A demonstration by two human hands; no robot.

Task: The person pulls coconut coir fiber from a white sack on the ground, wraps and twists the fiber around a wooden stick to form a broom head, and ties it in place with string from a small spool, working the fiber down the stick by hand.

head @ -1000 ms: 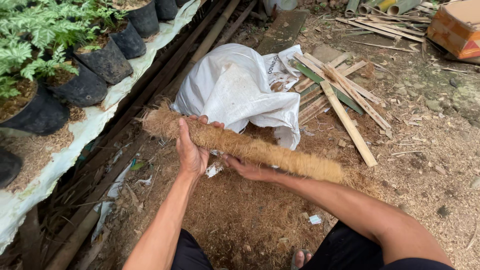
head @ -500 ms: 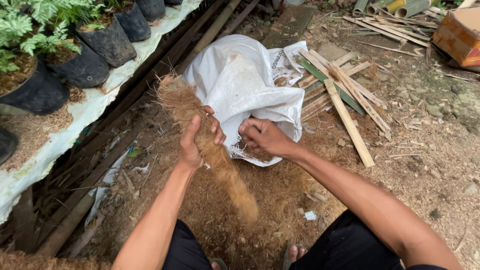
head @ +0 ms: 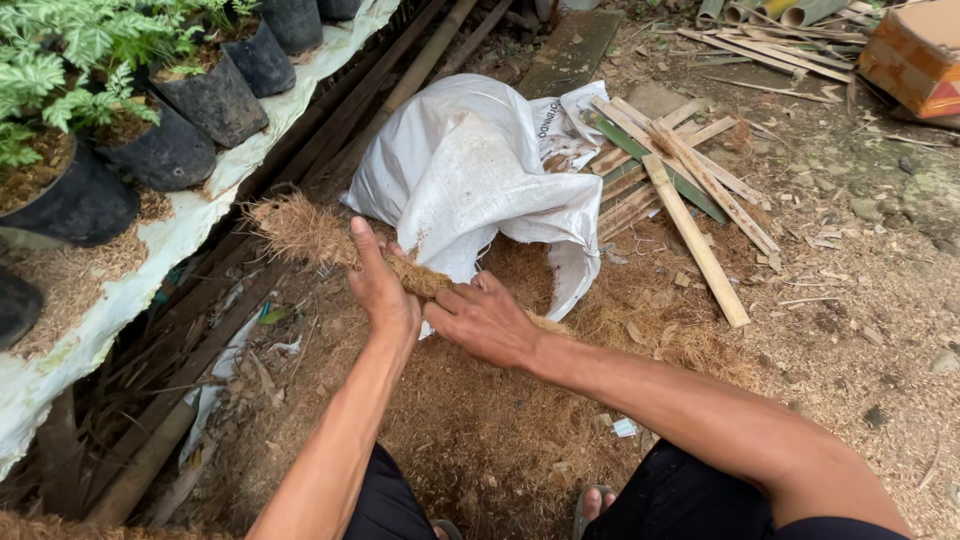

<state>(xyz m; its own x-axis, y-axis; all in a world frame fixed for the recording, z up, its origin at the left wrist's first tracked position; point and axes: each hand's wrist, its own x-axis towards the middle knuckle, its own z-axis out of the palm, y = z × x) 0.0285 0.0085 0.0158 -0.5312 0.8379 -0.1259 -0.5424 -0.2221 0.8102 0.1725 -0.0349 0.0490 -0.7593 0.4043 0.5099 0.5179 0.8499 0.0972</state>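
Note:
A long roll of brown coconut fibre [head: 310, 232] lies across both my hands, its frayed end sticking out to the left. My left hand [head: 385, 290] grips the roll near the middle, thumb up. Just to its right, my right hand [head: 485, 320] wraps over the roll and hides most of its other end. Beneath the hands a heap of loose brown fibre [head: 470, 420] covers the ground. A white woven sack [head: 480, 170] lies right behind the hands.
Black pots with ferns [head: 170, 130] stand on a white-lined ledge at the left. Bamboo poles [head: 400, 90] run along the ledge. Wooden slats [head: 690, 190] lie scattered right of the sack. An orange box [head: 915, 55] sits at the top right.
The fibre roll swung from lying level to pointing down, and now lies level again. My right hand moved from its far end to right beside my left hand.

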